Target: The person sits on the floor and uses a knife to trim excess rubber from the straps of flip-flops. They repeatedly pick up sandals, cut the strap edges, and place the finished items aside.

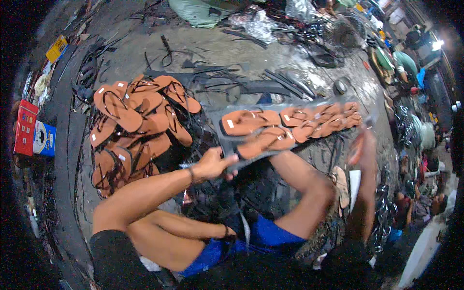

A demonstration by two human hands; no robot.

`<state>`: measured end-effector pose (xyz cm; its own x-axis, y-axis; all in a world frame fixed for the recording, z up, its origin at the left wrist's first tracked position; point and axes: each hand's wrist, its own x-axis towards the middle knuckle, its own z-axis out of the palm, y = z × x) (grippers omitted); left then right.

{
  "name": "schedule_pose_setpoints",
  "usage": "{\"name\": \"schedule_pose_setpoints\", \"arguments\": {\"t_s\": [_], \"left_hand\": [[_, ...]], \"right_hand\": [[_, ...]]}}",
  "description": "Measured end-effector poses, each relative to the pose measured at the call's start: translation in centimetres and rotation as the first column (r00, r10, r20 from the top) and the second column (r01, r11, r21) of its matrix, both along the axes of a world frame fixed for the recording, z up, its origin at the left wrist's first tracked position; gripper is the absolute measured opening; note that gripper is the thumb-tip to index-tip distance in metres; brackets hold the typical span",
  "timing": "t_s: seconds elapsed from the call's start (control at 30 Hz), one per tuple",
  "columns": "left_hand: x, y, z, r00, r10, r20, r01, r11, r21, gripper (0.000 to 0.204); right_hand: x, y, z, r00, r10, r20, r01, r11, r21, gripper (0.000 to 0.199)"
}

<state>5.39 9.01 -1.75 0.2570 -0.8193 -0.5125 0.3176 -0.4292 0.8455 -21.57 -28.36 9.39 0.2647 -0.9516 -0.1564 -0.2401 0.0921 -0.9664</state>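
Left hand (215, 164) gripping a clear plastic bag (290, 128) of flat tan rubber sandals, blurred right hand (357, 145) grip unclear, loose sandal heap (133, 128) beside

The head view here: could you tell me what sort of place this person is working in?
Probably a small sandal-making workshop, worked at floor level. A pile of brown sandals lies on the concrete floor, black strap offcuts are scattered about, and the left hand holds a clear-wrapped row of sandals.

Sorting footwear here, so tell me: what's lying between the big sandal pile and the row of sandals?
In the head view, black straps on grey floor separate the sandal pile from the sandal row.
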Motion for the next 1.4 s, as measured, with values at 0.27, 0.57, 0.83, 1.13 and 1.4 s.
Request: {"name": "schedule_pose_setpoints", "arguments": {"t_s": [0.27, 0.57, 0.83, 1.13, 1.4], "left_hand": [[-4.0, -1.0, -3.6, 0.350, 0.270, 0.897, -0.266, 0.947, -0.181, 0.044], [1.3, 0.4, -3.9, 0.214, 0.359, 0.909, -0.396, 0.882, -0.255, 0.014], [-7.2, 0.2, -1.7, 0.895, 0.445, 0.034, -0.444, 0.880, 0.168, 0.072], [-8.3, -0.6, -1.5, 0.880, 0.472, 0.052, -0.474, 0.876, 0.091, 0.045], [-8.8, -0.6, -0.2, 0.865, 0.490, -0.112, -0.484, 0.872, 0.078, 0.042]], "right_hand": [[-6.3, 26.4, -4.6, 0.972, 0.187, 0.145, -0.228, 0.902, 0.366, 0.021], [-5.9, 31.8, -7.6, 0.882, 0.419, 0.218, -0.472, 0.783, 0.406, 0.039], [-4.0, 34.3, -10.6, 0.748, 0.633, -0.199, -0.616, 0.774, 0.147, 0.040], [-1.5, 32.4, -12.7, 0.724, 0.676, -0.135, -0.668, 0.737, 0.103, 0.023], [3.8, 28.9, -14.5, 0.600, 0.785, -0.151, -0.768, 0.619, 0.164, 0.036]]}}
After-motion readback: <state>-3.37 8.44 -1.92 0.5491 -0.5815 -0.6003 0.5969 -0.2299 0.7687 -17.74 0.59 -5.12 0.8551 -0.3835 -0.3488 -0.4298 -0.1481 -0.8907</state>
